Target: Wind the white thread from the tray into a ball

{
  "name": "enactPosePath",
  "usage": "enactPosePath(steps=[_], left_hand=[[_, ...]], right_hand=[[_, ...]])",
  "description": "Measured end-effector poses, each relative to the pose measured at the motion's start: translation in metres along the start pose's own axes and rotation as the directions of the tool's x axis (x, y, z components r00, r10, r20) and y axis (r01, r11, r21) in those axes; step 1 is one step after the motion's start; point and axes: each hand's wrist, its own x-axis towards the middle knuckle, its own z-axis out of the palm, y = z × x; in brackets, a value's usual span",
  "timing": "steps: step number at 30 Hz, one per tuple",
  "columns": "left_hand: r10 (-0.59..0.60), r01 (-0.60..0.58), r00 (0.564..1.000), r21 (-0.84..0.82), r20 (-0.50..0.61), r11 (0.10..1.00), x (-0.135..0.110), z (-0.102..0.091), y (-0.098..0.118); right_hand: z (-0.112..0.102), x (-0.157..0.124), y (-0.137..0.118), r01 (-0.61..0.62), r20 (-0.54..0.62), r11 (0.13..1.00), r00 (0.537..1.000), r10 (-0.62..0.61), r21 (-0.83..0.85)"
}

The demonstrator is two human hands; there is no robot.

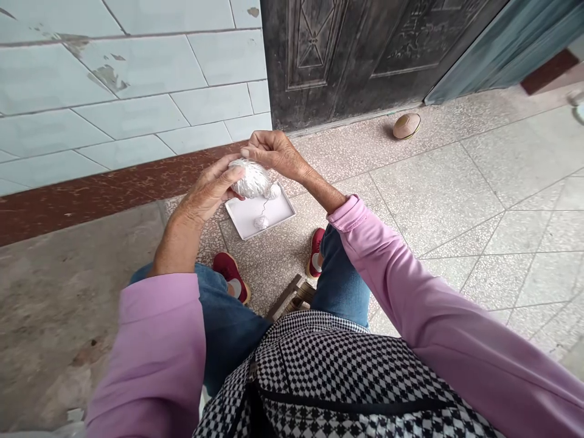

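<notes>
My left hand (207, 188) is wrapped around a ball of shiny white string (253, 179), its thumb pressed on the near side. At the top of the ball, my right hand (275, 152) is closed in a pinch. What lies between its thumb and fingertips is too small to make out. Below both hands a shallow white tray (278, 218) rests on the floor. In it are a small white ball (261, 222) and another small white ball (274, 191), with a thin dark strand running between them.
A tiled wall (137, 67) and a dark carved door (347, 48) stand ahead. On the floor near the door lies a round pinkish object (406, 126). Red shoes (228, 267) flank the tray's near side, and part of a wooden stool (292, 295) shows between my legs.
</notes>
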Motion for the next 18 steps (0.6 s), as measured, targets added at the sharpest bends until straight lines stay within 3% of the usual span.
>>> enactPosePath(steps=[5, 10, 15, 18], left_hand=[[0.008, -0.008, 1.0, -0.201, 0.0, 0.98, -0.002, 0.007, 0.014], [0.011, -0.042, 0.996, -0.335, -0.093, 0.941, -0.005, 0.014, 0.03], [0.086, -0.151, 0.976, -0.333, -0.202, 0.931, 0.003, 0.014, 0.025], [0.11, -0.199, 0.956, -0.324, -0.271, 0.925, 0.009, 0.012, 0.017]], right_hand=[[0.005, 0.006, 0.005, -0.045, 0.004, 0.989, 0.999, 0.045, 0.141], [0.014, 0.009, 0.012, -0.027, 0.014, 0.975, 1.0, 0.024, 0.221], [0.02, 0.012, 0.02, 0.146, 0.017, 0.98, 0.989, -0.15, 0.132], [0.022, 0.01, 0.016, 0.02, 0.032, 0.998, 0.999, -0.022, 0.06]])
